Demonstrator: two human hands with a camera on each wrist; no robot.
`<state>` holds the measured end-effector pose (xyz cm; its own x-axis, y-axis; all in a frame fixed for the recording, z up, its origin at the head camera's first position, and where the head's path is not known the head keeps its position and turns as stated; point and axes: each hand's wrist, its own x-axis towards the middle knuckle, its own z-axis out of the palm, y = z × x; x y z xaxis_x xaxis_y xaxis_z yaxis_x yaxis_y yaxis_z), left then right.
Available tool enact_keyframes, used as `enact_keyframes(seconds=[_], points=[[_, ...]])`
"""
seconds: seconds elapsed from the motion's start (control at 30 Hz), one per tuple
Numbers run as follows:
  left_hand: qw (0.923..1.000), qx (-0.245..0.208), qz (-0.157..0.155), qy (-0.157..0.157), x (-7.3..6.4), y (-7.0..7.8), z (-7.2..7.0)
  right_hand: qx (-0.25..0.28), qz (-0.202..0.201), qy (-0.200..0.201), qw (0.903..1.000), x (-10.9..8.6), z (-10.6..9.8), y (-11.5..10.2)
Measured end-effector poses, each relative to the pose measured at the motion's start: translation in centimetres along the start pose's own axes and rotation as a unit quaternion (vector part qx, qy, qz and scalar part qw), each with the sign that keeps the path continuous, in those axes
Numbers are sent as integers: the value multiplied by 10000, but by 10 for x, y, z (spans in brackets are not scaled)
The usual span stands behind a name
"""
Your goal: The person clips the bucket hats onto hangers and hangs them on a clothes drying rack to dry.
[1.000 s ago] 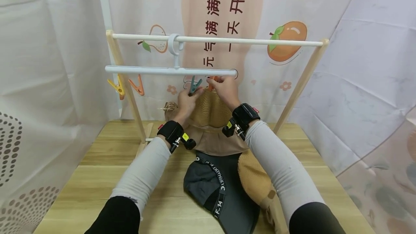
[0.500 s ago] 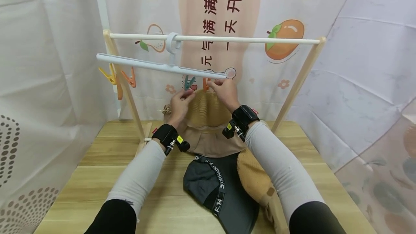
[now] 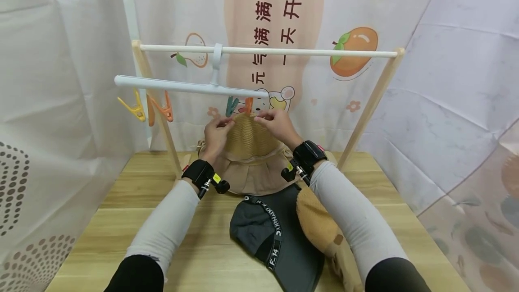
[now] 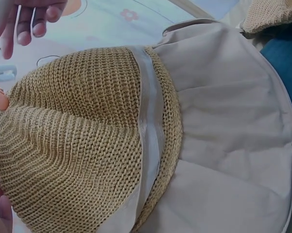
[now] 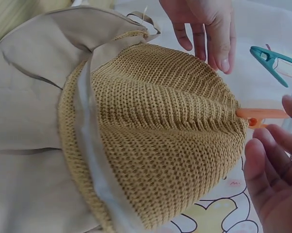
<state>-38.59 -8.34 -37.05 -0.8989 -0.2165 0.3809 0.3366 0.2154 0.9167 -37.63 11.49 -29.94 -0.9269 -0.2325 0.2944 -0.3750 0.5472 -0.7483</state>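
Observation:
A tan knitted sun hat (image 3: 247, 141) with a wide fabric brim hangs crown up in the head view. An orange clothespin (image 5: 262, 114) grips the top of its crown below the right end of a pale blue hanger (image 3: 178, 86). My left hand (image 3: 216, 136) is beside the crown's left side, fingers loosely extended. On the other side, my right hand (image 3: 279, 126) has its fingertips close to the crown top, just below the clothespin; the right wrist view shows its fingers loosely bent with nothing between them. A teal clothespin (image 3: 231, 106) hangs left of the orange one.
The hanger hooks over the white rod (image 3: 308, 52) of a wooden rack. Yellow (image 3: 135, 106) and orange clothespins dangle at its left end. A dark grey cap (image 3: 259, 229) and a tan fuzzy hat (image 3: 318, 217) lie on the wooden table (image 3: 117, 238) in front.
My right hand has let go of the orange clothespin and lowered slightly. My left hand has moved left and down from the teal clothespin. The hanger has swung and shifted left, its right end lower.

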Motion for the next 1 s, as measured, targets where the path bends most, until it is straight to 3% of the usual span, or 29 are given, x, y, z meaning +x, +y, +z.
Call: enact_keyframes(seconds=[0.13,0.47,0.67,1.0], points=[[10000,6,28,51,-3,-2,-5,193,100,-236,9995,-6,0,4],[9996,200,196,54,-12,-8,-17,360,-110,-300,9988,-22,1,10],[9996,236,116,-86,-18,-13,-21,498,10,-420,9979,-35,6,16],[9983,426,218,-333,-27,-15,-23,278,-66,-491,9984,-51,11,20]])
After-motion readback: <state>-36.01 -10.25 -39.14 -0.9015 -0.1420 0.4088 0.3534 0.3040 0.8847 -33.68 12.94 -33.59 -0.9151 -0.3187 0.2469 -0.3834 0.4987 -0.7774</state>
